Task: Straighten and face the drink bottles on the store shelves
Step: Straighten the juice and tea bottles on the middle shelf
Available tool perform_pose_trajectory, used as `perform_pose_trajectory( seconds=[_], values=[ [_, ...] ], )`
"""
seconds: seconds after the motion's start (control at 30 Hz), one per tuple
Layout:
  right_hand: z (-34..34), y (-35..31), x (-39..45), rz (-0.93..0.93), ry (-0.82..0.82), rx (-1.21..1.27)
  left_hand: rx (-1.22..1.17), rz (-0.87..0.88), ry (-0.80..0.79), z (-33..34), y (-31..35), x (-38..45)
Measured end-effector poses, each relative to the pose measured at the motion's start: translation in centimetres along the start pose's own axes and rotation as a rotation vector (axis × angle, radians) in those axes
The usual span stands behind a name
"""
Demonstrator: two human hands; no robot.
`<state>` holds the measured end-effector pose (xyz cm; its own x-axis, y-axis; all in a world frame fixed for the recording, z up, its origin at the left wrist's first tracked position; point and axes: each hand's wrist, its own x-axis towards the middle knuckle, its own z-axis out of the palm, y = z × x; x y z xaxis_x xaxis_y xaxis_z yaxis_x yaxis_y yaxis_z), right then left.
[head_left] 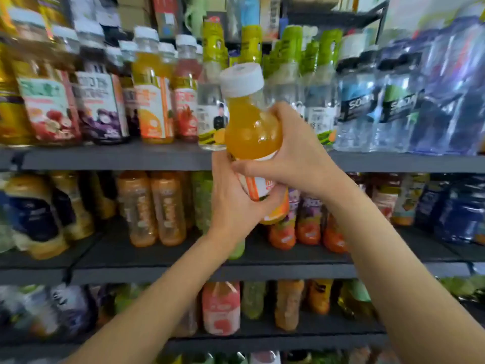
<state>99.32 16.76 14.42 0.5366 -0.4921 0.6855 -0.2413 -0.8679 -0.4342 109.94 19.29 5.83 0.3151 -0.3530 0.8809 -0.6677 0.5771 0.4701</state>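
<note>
Dark grey store shelves (118, 158) fill the frame, packed with drink bottles in blurred rows. Upper left, white-capped juice bottles (154, 101) stand upright; upper right, clear soda bottles (357, 111) with blue labels; behind them, green-wrapped bottles (288, 48). On the middle shelf, orange bottles (154, 208) stand at left of centre. At centre, held out in front of the shelf edge, is the orange juice bottle (252, 127), long axis near upright, white cap (241, 78) tipped slightly to the upper left, orange liquid filling it to the neck. Left hand (233, 203) wraps the lower body from below; right hand (291, 156) curls around the shoulder from the right, thumb across the label.
</note>
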Motion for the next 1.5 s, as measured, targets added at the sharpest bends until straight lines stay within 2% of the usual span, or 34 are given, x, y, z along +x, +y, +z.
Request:
perform_pose_trajectory(
  seconds=[0.13,0.23,0.3,0.43,0.6,0.77,0.9,1.1,1.2,1.3,1.4,1.5],
  values=[
    [4.5,-5.4,3.6,0.043,0.158,0.104,0.179,-0.039,-0.086,-8.7,0.1,3.3],
    [7.2,-8.1,6.0,0.032,0.244,0.167,0.307,-0.067,-0.078,-13.0,-0.6,6.1],
    [8.6,-9.7,7.9,-0.004,0.253,0.160,0.312,-0.051,-0.050,-15.3,-1.2,8.4],
    [10.4,-11.7,12.1,-0.060,0.175,0.042,0.115,-0.117,-0.126,-18.7,-2.8,12.6],
    [12.9,-9.9,14.1,0.140,-0.019,0.045,-0.021,-0.240,-0.307,-19.9,-6.2,15.1],
    [14.7,-7.9,13.8,0.275,-0.019,0.226,0.074,-0.254,-0.436,-19.8,-8.8,16.6],
    [15.6,-6.7,14.0,0.328,-0.054,0.396,0.160,-0.270,-0.459,-19.7,-10.3,16.8],
    [17.1,-6.6,14.8,0.374,0.033,0.290,0.406,-0.232,-0.327,-18.5,-11.0,16.2],
    [16.2,-6.5,13.6,0.271,0.113,0.173,0.438,-0.156,-0.091,-17.7,-10.0,14.2],
    [13.3,-6.1,11.7,0.100,0.259,0.061,0.311,0.012,0.149,-16.4,-7.8,12.3],
    [9.6,-5.1,9.6,-0.021,0.433,0.024,0.222,0.206,0.180,-13.5,-5.1,10.9],
    [6.2,-2.5,7.8,0.010,0.554,0.017,0.157,0.345,0.084,-9.2,-2.8,9.3]
  ],
)
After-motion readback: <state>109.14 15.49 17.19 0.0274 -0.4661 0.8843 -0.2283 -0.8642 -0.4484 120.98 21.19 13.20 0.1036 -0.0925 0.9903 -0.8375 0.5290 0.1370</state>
